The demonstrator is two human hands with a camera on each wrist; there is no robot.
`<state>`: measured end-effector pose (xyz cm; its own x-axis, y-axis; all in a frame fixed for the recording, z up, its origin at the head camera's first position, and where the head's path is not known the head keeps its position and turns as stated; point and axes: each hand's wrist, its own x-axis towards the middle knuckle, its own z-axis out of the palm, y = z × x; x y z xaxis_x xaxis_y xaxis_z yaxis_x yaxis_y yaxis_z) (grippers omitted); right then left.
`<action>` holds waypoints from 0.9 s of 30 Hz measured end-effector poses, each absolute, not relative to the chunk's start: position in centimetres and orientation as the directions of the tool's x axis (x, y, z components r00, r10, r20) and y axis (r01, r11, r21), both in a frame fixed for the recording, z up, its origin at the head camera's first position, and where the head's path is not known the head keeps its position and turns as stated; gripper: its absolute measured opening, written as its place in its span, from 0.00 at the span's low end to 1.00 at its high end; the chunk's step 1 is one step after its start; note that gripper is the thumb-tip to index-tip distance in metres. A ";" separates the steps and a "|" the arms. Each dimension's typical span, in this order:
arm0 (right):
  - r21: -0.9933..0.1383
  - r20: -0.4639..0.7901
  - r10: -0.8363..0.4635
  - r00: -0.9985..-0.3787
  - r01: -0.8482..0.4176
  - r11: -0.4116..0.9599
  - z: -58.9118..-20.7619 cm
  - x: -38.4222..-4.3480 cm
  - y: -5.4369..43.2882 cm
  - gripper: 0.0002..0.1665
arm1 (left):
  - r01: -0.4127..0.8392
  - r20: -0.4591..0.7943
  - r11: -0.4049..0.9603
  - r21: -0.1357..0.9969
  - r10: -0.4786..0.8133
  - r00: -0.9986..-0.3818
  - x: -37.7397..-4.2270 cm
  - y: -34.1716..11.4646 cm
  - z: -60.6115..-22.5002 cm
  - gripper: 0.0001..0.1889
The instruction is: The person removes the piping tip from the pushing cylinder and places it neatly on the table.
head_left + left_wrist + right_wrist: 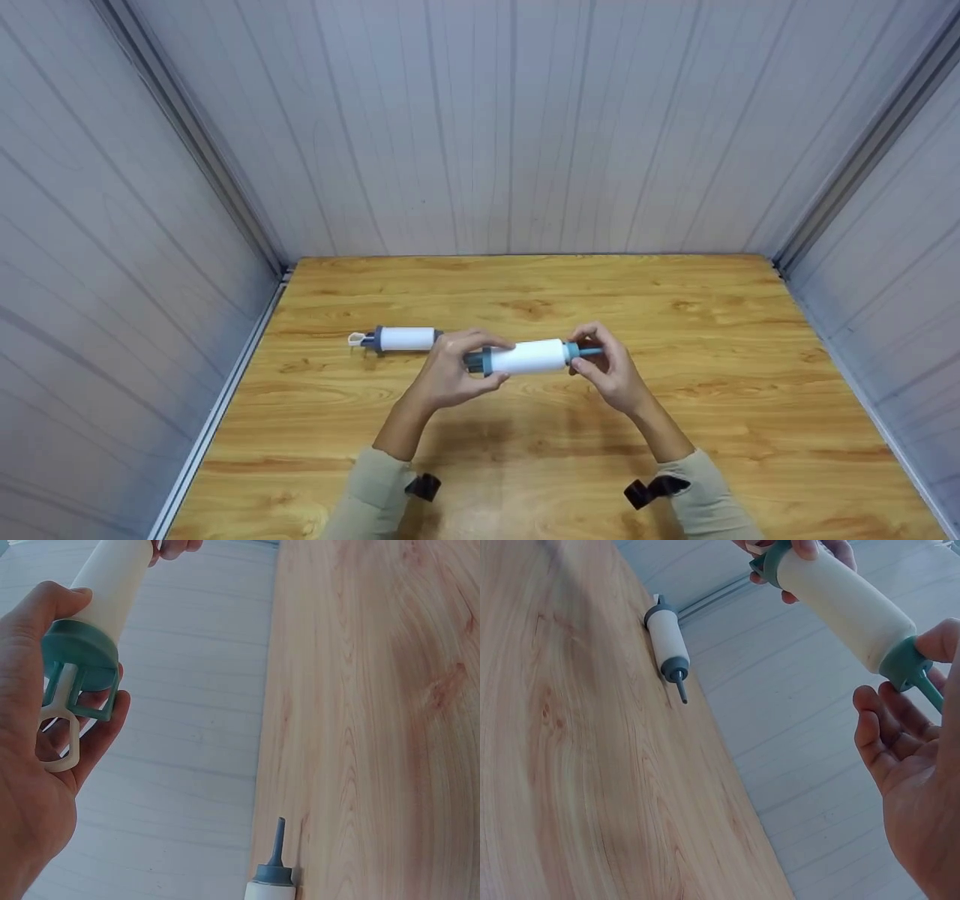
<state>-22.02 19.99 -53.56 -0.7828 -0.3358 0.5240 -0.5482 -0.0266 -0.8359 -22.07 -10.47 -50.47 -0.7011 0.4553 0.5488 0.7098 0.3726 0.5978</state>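
Note:
A white piping syringe (pixel 529 357) with teal end caps is held level above the table, its nozzle pointing right. My left hand (pixel 452 369) grips its plunger end, thumb and fingers around the teal collar (pixel 82 649). A cream pull ring (pixel 64 739) sticks out from that end, beside the palm. At the other end, my right hand (pixel 616 375) pinches the teal nozzle cap (pixel 904 662) between thumb and fingers. The thin nozzle (pixel 590 351) runs past the right fingers toward the palm.
A second piping syringe (pixel 407 339), white with dark grey-blue ends, lies on the wooden table (pixel 675 465) behind my left hand, partly hidden by it. Pale panel walls (pixel 480 135) stand at the back and both sides of the table.

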 end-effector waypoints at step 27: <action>-0.836 0.520 -0.318 -0.793 -0.548 -0.001 -53.4 -22.0 19.8 0.13 | 0.714 0.555 0.382 0.587 0.453 -0.698 -21.9 -10.5 -50.2 0.17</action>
<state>-21.95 19.81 -53.40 -0.7927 -0.3180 0.5200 -0.5481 -0.0014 -0.8364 -21.90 -10.52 -50.21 -0.6981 0.4527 0.5547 0.7139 0.3817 0.5870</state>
